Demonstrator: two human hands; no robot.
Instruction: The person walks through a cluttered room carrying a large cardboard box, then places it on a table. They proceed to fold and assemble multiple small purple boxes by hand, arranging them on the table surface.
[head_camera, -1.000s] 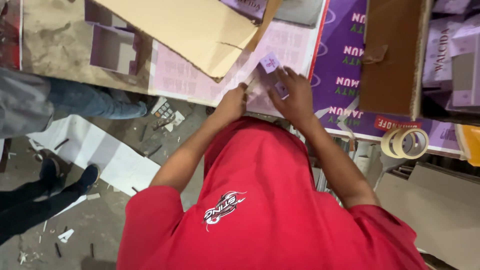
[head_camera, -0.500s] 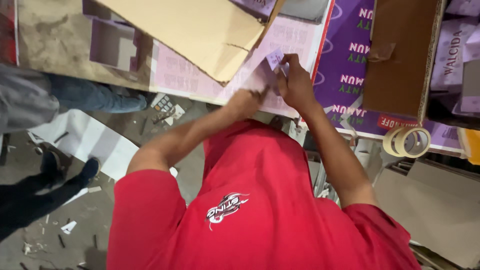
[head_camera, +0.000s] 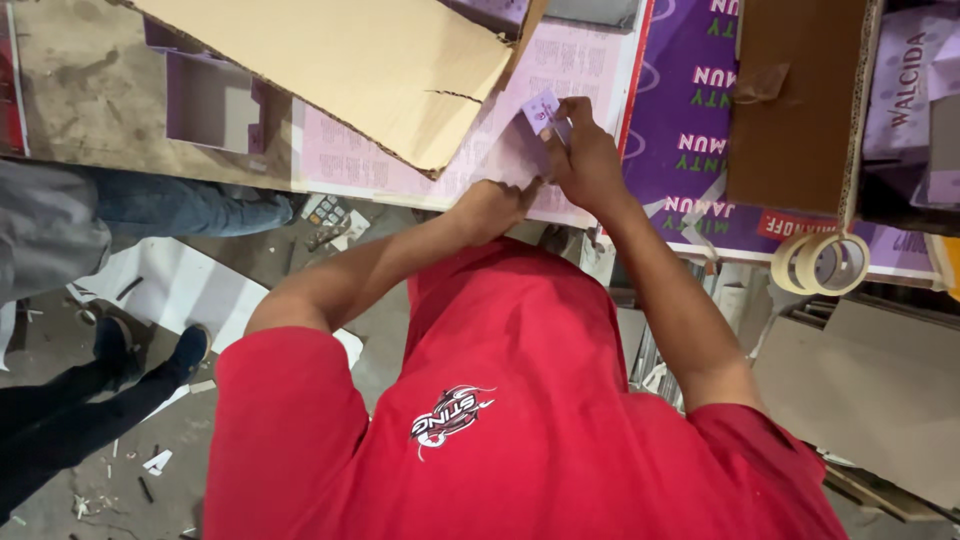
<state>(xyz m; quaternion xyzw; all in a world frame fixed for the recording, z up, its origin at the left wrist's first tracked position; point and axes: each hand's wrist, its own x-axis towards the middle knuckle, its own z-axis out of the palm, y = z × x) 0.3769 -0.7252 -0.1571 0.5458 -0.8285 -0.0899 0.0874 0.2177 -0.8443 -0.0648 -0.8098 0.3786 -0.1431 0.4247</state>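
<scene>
Head view, looking down over a red short-sleeved shirt onto the table.

Right hand: fingers curled closed around a small pale-purple flat carton blank, pinching its upper flap. Left hand: lies just below the blank, fingers folded against its lower edge; whether they grip or only press, cannot tell. The blank is held between both hands, just above a pink-and-white printed sheet at the near table edge.

Surroundings:
- Large brown corrugated cardboard sheet, tilted, its torn corner just left of the blank.
- Folded pale-purple open carton on the bare table, well left of the hands.
- Purple printed carton sheets to the right of the right hand.
- Brown cardboard box further right; roll of cream masking tape at its lower corner.
- Another person's legs in blue jeans stand on the floor at left, under the table edge.
</scene>
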